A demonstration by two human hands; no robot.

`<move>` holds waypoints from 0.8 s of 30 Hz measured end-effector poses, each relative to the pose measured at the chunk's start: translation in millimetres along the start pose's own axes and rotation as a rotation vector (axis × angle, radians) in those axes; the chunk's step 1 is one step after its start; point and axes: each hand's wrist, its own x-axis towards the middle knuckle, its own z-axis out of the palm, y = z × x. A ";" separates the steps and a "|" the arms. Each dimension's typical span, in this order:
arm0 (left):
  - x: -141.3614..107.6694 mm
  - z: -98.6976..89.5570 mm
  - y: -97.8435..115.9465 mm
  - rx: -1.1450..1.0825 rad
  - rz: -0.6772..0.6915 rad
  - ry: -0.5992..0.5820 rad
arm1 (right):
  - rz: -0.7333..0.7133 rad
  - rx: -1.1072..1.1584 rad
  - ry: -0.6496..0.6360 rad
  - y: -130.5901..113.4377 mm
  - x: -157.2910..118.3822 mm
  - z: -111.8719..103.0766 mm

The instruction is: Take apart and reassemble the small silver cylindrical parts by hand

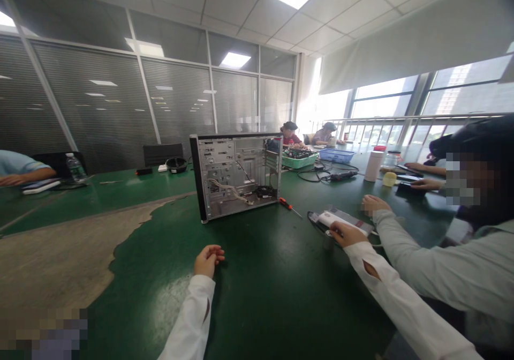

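Note:
My left hand [209, 261] rests on the green table, its fingers loosely curled and slightly apart, with nothing visible in them. Over to the right, my right hand [348, 234] has thumb and fingers closed on a small silver-topped cylinder [328, 240], whose exact kind is unclear. Just behind that hand lies a flat white-and-grey device [341, 219] with a cable. A computer case [241, 175] stands upright beyond my hands, its side panel off, showing loose cables [228, 188] inside. Beside its right edge is a screwdriver [289, 207] with an orange-and-black handle.
A co-worker's hand [375, 205] and sleeve are close to my right hand. Farther back are a green basket [299, 160] of parts, a blue basket [336, 156], a pink bottle [373, 166] and black cables. The tabletop's covering [136, 242] is torn away at left.

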 end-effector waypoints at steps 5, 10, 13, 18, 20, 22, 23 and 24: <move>0.4 -0.7 -0.1 0.013 -0.006 -0.004 | -0.016 0.020 -0.008 -0.9 -1.7 -5.0; 0.8 -1.3 -0.6 0.014 -0.009 -0.012 | -0.016 0.026 -0.041 1.8 -3.1 -3.7; 0.5 -1.3 -0.2 0.015 -0.013 -0.006 | -0.027 0.026 -0.079 3.7 -2.3 1.3; -0.9 -0.7 1.7 0.016 -0.010 0.005 | -0.054 -0.029 -0.090 6.9 -4.1 2.1; -1.2 -0.6 2.0 0.019 -0.009 0.011 | -0.047 -0.083 -0.073 11.2 -10.5 -0.7; -1.0 -0.8 1.5 0.017 -0.008 0.011 | -0.001 -0.159 -0.057 18.8 -21.6 -2.0; -0.9 -0.9 1.0 0.015 -0.008 0.009 | 0.036 -0.196 -0.062 23.9 -28.4 -1.4; -0.8 -1.0 0.4 0.013 -0.010 0.005 | 0.072 -0.223 -0.079 29.6 -35.5 0.2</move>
